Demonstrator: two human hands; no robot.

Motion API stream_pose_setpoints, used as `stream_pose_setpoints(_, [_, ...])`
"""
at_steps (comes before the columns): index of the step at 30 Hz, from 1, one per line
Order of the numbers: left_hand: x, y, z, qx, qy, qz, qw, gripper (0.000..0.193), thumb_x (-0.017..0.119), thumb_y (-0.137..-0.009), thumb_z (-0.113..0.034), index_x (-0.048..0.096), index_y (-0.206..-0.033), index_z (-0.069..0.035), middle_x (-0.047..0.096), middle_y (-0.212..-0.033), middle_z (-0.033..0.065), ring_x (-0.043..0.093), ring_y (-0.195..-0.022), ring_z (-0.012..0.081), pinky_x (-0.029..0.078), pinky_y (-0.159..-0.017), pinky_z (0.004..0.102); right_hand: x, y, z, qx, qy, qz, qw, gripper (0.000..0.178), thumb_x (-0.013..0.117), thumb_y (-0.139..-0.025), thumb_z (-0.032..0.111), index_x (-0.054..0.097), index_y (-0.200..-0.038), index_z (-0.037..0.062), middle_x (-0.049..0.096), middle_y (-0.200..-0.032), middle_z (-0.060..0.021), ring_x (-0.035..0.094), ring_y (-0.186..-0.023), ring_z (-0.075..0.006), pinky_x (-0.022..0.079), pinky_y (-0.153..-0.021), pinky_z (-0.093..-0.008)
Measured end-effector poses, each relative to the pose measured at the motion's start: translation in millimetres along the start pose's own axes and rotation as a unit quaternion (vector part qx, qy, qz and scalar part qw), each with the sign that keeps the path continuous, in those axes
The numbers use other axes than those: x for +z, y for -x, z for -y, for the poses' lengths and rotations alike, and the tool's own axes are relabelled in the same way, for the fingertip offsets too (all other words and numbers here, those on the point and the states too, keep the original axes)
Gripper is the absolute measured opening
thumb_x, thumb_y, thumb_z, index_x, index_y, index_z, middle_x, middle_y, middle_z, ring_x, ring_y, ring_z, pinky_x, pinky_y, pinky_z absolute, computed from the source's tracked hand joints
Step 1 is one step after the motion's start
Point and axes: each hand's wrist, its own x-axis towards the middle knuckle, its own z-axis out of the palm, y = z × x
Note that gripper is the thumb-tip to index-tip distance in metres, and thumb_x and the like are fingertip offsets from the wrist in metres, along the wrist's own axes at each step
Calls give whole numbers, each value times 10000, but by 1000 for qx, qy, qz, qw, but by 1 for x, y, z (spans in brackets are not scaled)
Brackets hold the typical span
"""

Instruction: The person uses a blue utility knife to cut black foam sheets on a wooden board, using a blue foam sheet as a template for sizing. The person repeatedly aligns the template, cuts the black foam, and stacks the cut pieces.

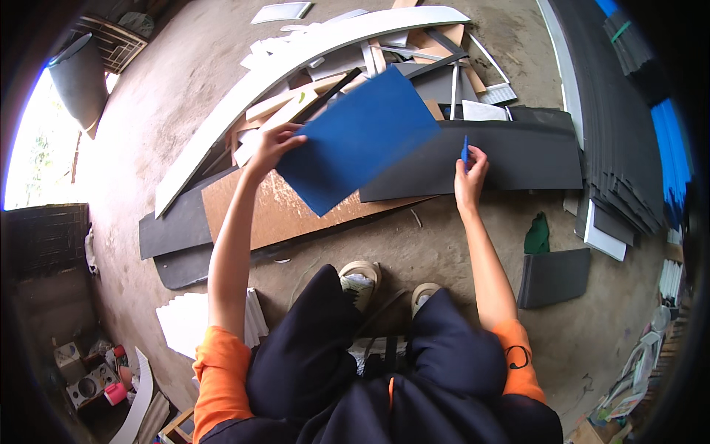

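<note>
My left hand (272, 150) grips the left edge of a flat blue rectangular sheet (362, 133), thumb on top. The sheet is held tilted in the air, slightly blurred along its right edge. Between the fingers of my right hand (471, 177) is a slim blue tool (465, 148), pointing up; its exact kind is too small to make out. That hand is over a long dark grey board (532, 159), to the right of the sheet and apart from it. Below the blue sheet lies a worn brown board (248, 214), with dark panels (174, 229) under and beside it.
Beyond the boards is a heap of white, wooden and grey offcuts (436, 55), with a long white strip (296, 59) across it. Tall stacks of dark sheets (617, 126) line the right. A green cloth (538, 234) and dark foam-like block (555, 277) lie nearer; white sheets (188, 322) lie left.
</note>
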Motion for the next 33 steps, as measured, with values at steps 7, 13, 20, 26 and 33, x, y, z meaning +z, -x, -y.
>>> stream_pose_setpoints(7, [98,-79,24,32,-37,171,984,370,693,-730,-308,625,-1007,-73,643,-921,101,598,-838,174,465,-767,290,-60,-27,-35,-30,178,-57,982,426,589,-742,58,419,-1133,69,366,-1065,-156,363,-979,-298,322,-873,-398])
stream_pose_setpoints(13, [139,-86,32,202,-341,64,916,578,628,-690,-542,540,-1080,-125,513,-1038,118,453,-1063,259,324,-902,449,-59,-11,-24,-11,377,-96,921,478,636,-725,147,430,-1152,90,300,-1158,-159,289,-1035,-341,259,-898,-471])
stream_pose_setpoints(20, [159,-78,35,147,-388,27,909,804,539,-627,-717,519,-1064,-43,484,-1088,138,395,-1095,289,279,-864,507,-69,-5,-31,284,29,-202,937,598,582,-811,153,207,-1259,22,231,-1236,-253,295,-1152,-303,320,-937,-412])
stream_pose_setpoints(26, [146,-78,51,151,-361,37,920,842,519,-620,-739,514,-1056,-20,456,-1102,147,360,-1081,290,263,-837,531,-71,-25,-45,312,-129,-166,927,676,513,-779,-78,86,-1286,54,301,-1188,-215,444,-1034,-254,386,-893,-358])
stream_pose_setpoints(33, [102,-76,68,112,-409,45,904,797,540,-642,-705,517,-1096,-51,473,-1116,125,354,-1114,291,232,-863,545,-43,-3,-30,304,-195,-101,927,700,528,-749,-99,102,-1267,104,341,-1131,-197,473,-922,-228,446,-753,-361])
